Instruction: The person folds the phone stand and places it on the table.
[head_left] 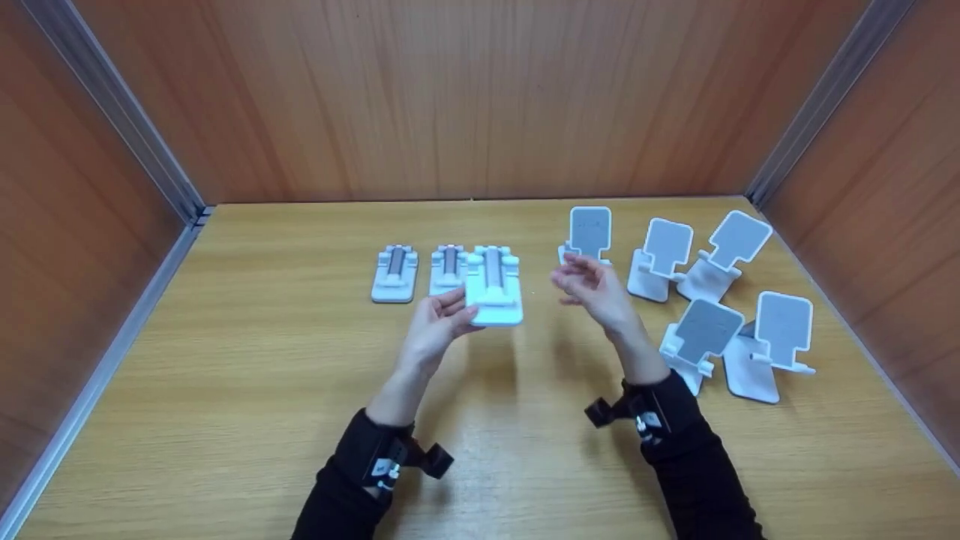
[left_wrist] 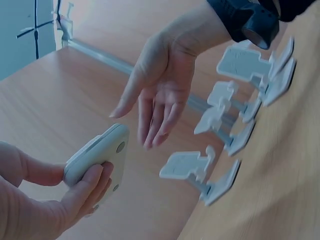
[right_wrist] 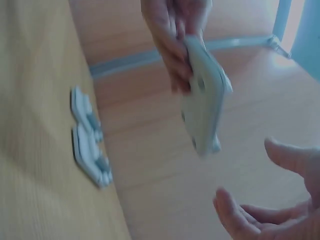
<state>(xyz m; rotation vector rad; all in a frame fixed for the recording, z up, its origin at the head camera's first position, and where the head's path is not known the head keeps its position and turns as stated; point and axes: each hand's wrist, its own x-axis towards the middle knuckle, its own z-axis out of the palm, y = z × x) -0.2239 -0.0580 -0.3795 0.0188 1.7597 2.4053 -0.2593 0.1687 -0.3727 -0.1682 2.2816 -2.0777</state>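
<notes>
My left hand (head_left: 435, 330) grips a folded white phone stand (head_left: 493, 292) by its lower left side and holds it above the table. In the left wrist view the thumb lies on one face of the stand (left_wrist: 97, 155) and the fingers on its underside, where round feet show. My right hand (head_left: 596, 292) is held in the air to the right of that stand, apart from it, holding nothing. Its fingers are relaxed, with thumb and fingers spread in the right wrist view. Two more folded stands, a left one (head_left: 394, 274) and a partly covered one (head_left: 448, 270), lie behind my left hand.
Several unfolded phone stands are on the right of the table (head_left: 262, 390), among them a back one (head_left: 590, 229) partly behind my right hand and a front one (head_left: 782, 330). Wooden panels (head_left: 472, 97) enclose the back and sides.
</notes>
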